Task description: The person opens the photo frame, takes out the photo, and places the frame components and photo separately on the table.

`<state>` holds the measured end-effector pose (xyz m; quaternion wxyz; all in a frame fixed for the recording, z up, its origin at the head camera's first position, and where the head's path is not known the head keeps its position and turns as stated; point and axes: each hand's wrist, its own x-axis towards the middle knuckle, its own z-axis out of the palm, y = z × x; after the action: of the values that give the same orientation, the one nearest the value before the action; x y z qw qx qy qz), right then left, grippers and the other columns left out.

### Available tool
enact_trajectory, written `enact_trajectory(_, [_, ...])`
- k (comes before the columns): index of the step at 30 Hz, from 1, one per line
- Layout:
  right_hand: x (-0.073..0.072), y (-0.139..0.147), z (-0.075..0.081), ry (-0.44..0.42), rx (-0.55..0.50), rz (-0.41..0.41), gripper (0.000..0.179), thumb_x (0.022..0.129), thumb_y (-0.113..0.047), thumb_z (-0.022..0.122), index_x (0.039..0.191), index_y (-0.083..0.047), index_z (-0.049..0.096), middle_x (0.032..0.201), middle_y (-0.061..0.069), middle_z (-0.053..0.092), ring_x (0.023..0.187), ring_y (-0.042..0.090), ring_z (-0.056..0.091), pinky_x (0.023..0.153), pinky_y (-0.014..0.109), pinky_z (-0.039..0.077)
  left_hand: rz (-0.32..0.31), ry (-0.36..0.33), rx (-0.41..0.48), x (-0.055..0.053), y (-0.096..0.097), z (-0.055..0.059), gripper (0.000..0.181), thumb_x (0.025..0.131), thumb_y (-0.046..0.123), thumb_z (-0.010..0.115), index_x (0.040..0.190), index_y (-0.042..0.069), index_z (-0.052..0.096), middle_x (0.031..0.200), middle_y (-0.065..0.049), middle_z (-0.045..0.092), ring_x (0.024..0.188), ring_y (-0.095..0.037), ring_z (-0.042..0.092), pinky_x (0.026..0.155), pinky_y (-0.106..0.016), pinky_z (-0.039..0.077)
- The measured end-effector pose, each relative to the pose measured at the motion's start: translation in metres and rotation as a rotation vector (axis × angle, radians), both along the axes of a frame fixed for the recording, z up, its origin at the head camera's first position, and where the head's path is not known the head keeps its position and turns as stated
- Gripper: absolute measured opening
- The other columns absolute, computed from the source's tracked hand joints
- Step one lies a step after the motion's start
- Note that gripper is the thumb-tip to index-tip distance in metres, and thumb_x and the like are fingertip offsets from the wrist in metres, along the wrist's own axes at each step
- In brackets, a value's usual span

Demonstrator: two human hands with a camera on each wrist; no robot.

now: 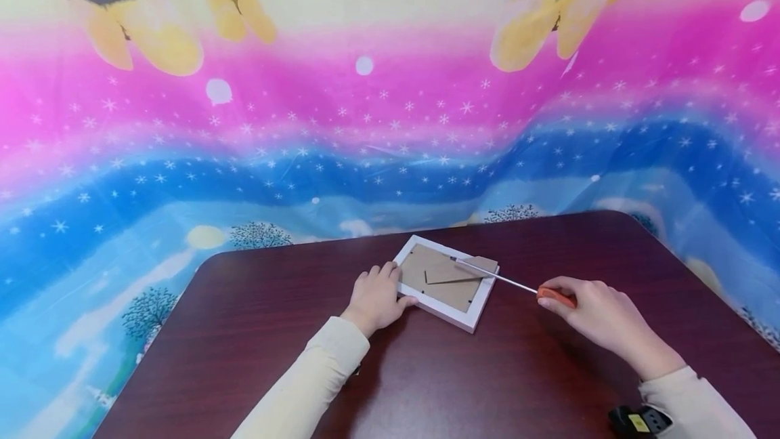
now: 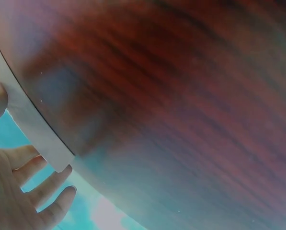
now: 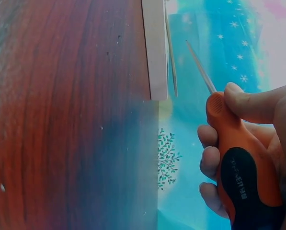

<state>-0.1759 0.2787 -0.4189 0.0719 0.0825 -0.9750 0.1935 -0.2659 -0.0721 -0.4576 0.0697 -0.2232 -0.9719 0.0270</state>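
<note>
A white picture frame (image 1: 447,318) lies back up on the table, its brown backing board (image 1: 445,295) showing. Small dark tabs dot the board's edges, and a stand flap slants across it. My left hand (image 1: 376,295) holds the frame at its left side, thumb by the near edge; the left wrist view shows thumb and fingers about the frame's white side (image 2: 35,115). In my right hand (image 1: 606,314) is a screwdriver (image 1: 551,297) with an orange and black handle (image 3: 241,139). Its shaft reaches over the flap, the tip near a tab at the board's far edge.
The dark red-brown table (image 1: 475,385) has rounded far corners. Behind it hangs a colourful cloth (image 1: 365,107) with snowflakes and bears. A black strap device (image 1: 640,420) sits at the right sleeve.
</note>
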Motion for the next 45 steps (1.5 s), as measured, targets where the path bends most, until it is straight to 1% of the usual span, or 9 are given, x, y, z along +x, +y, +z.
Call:
enact_trajectory(6, [0.001,0.008,0.008,0.004,-0.013,-0.012,0.044,0.091,-0.048,0.068,0.115,-0.012,0.070,0.075,-0.006,0.059,0.061,0.014,0.046,0.054,0.034,0.034,0.005,0.013,-0.011,0.004,0.002,0.001,0.072,0.092,0.063,0.056,0.137,0.008,0.055,0.134,-0.006,0.054,0.111,-0.027,0.055,0.092,-0.043,0.047])
enact_trajectory(13, [0.003,0.023,0.019,0.021,-0.007,-0.031,0.051,0.093,-0.051,0.063,0.120,-0.008,0.068,0.071,-0.006,0.057,0.060,0.015,0.046,0.052,0.033,0.032,0.017,0.025,0.028,0.011,0.004,0.002,0.070,0.091,0.065,0.057,0.130,0.007,0.060,0.129,-0.008,0.056,0.105,-0.028,0.058,0.088,-0.042,0.050])
enact_trajectory(16, [0.004,0.028,0.022,0.017,-0.005,-0.037,0.051,0.094,-0.051,0.063,0.121,-0.008,0.067,0.072,-0.006,0.057,0.060,0.015,0.046,0.051,0.033,0.032,0.017,0.031,0.043,0.015,0.005,0.002,0.067,0.090,0.065,0.058,0.124,0.007,0.062,0.125,-0.008,0.057,0.102,-0.027,0.058,0.085,-0.041,0.050])
enact_trajectory(21, [0.006,0.031,0.023,0.012,-0.002,-0.045,0.051,0.095,-0.051,0.062,0.121,-0.008,0.067,0.071,-0.005,0.055,0.059,0.015,0.045,0.051,0.033,0.031,0.035,0.041,0.073,0.020,0.007,0.001,0.062,0.088,0.064,0.062,0.112,0.007,0.061,0.116,-0.008,0.057,0.090,-0.027,0.060,0.076,-0.039,0.052])
enact_trajectory(25, [0.008,0.029,0.024,0.003,0.010,-0.051,0.051,0.095,-0.053,0.060,0.121,-0.010,0.067,0.067,-0.005,0.051,0.057,0.015,0.042,0.050,0.033,0.029,0.060,0.034,0.070,0.026,0.011,0.001,0.065,0.089,0.062,0.063,0.117,0.004,0.060,0.114,-0.009,0.055,0.087,-0.028,0.059,0.074,-0.039,0.053])
enact_trajectory(29, [0.009,0.029,0.025,0.013,0.019,-0.049,0.049,0.095,-0.053,0.060,0.119,-0.011,0.068,0.066,-0.005,0.049,0.056,0.015,0.041,0.050,0.033,0.029,0.091,0.026,0.042,0.033,0.016,0.005,0.069,0.089,0.061,0.063,0.121,0.000,0.058,0.110,-0.010,0.053,0.085,-0.029,0.058,0.072,-0.038,0.053])
enact_trajectory(32, [0.010,0.029,0.025,0.013,0.025,-0.052,0.048,0.095,-0.053,0.060,0.119,-0.012,0.068,0.065,-0.005,0.048,0.055,0.015,0.041,0.050,0.033,0.029,0.111,0.013,0.040,0.037,0.019,0.007,0.070,0.088,0.061,0.064,0.120,-0.001,0.058,0.106,-0.010,0.052,0.082,-0.028,0.058,0.070,-0.038,0.053])
enact_trajectory(39, [0.010,0.032,0.025,-0.006,0.013,-0.059,0.051,0.094,-0.057,0.059,0.119,-0.014,0.069,0.066,-0.005,0.050,0.054,0.015,0.041,0.049,0.033,0.029,0.148,-0.016,0.086,0.044,0.022,0.010,0.068,0.086,0.058,0.069,0.114,-0.003,0.060,0.103,-0.010,0.052,0.078,-0.029,0.058,0.067,-0.040,0.053])
enact_trajectory(45, [0.014,0.035,0.023,-0.019,0.004,-0.071,0.053,0.092,-0.058,0.060,0.120,-0.013,0.068,0.066,-0.006,0.050,0.055,0.015,0.041,0.049,0.033,0.029,0.183,-0.019,0.079,0.050,0.027,0.012,0.068,0.083,0.059,0.071,0.106,-0.004,0.060,0.099,-0.011,0.051,0.071,-0.027,0.057,0.061,-0.040,0.052])
